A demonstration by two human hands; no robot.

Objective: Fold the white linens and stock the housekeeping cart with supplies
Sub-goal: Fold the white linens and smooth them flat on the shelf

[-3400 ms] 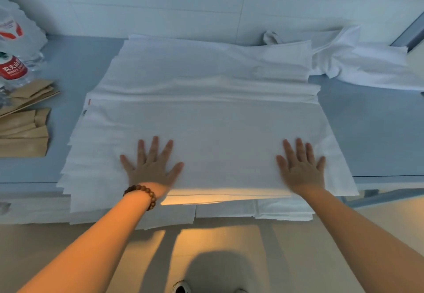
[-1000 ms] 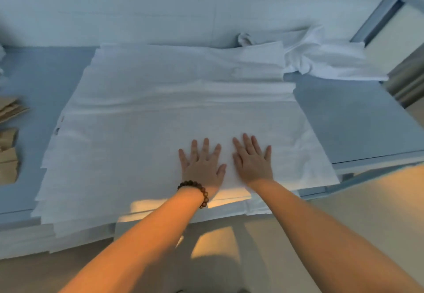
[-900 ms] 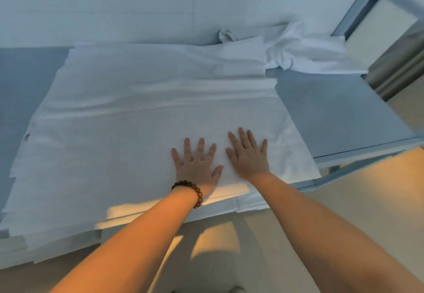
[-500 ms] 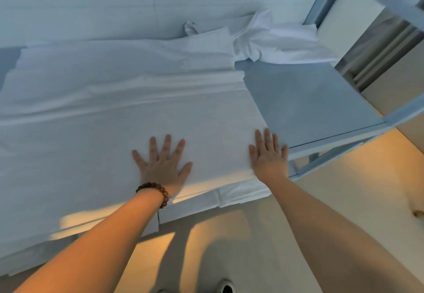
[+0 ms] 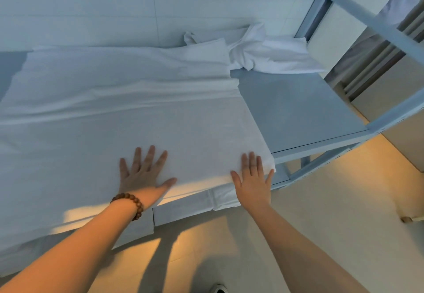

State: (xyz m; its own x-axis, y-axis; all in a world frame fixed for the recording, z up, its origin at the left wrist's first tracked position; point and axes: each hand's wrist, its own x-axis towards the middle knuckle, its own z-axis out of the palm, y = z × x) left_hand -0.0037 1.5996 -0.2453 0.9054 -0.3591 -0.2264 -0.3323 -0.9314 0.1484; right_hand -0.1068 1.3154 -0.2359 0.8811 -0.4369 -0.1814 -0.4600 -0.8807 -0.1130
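Note:
A large white linen sheet [image 5: 137, 114], folded into layers, lies flat across the grey shelf top [image 5: 296, 109], its near edge hanging a little over the front. My left hand [image 5: 143, 173], a wooden bead bracelet on its wrist, presses flat on the sheet with fingers spread. My right hand [image 5: 252, 181] lies flat with straight fingers on the sheet's near right corner, partly past the front edge. A second white linen [image 5: 263, 54] sits crumpled at the back right of the shelf.
A tiled wall [image 5: 114, 6] runs behind the shelf. Blue metal frame posts and rails [image 5: 358, 6] stand at the right. Bare grey shelf surface lies right of the sheet. Beige floor [image 5: 332, 201] is below, with a shoe tip [image 5: 219, 289] at the bottom edge.
The hands, side by side a second ago, have spread apart; my right hand slid to the sheet's near right corner. The view has swung right, so the left items left the frame.

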